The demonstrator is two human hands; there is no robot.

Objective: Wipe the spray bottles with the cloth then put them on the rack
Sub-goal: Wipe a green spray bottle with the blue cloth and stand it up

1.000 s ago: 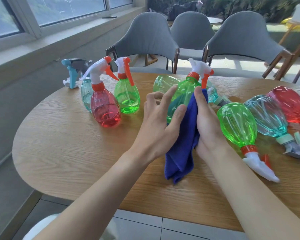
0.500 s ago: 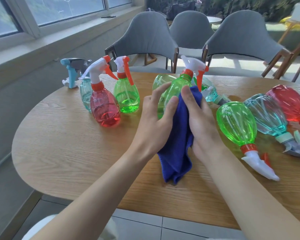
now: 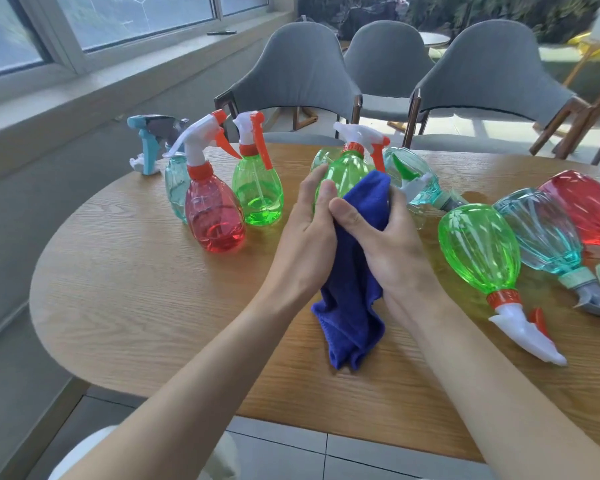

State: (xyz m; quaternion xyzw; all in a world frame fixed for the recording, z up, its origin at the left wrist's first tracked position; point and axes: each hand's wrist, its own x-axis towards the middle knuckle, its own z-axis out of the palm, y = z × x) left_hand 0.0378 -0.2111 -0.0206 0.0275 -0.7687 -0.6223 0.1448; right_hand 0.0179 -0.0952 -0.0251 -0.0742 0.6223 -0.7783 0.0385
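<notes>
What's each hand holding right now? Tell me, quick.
Left hand: grips the green spray bottle.
Right hand: grips the blue cloth against that bottle.

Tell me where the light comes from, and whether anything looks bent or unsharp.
Head view: daylight from the window, glints on the lying green bottle; the wide lens bends the table edge; left hand, right hand, cloth and held bottle look sharp.

The green bottle (image 3: 343,174) has tipped leftward and more upright, with the right hand (image 3: 392,247) dragging the cloth (image 3: 354,271) across it.
</notes>
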